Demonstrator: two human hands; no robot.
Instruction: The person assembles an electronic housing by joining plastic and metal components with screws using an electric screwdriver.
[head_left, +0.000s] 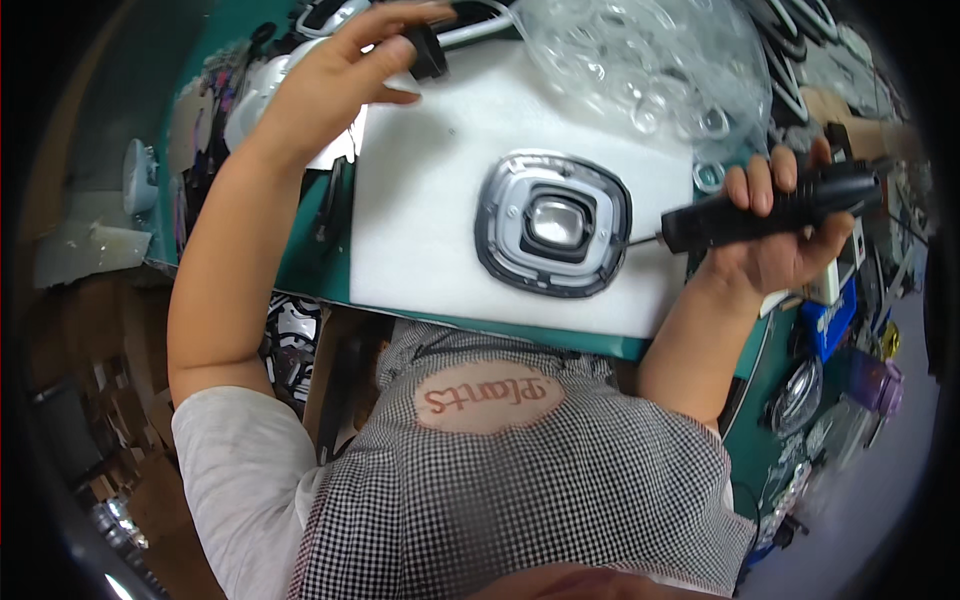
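The right hand (765, 262) has its grip clamped round a black power screwdriver (780, 215), its tip at the right edge of a rounded grey-and-black part (555, 222) lying on a white sheet (415, 220) on the green bench (300, 270). The left hand (350, 80) is at a black block (428, 52); I cannot tell whether its grip is clamped. Red lettering marks the checked apron's (480, 500) oval patch (490, 396); a blue packet (832, 318) bears pale print, too small to read.
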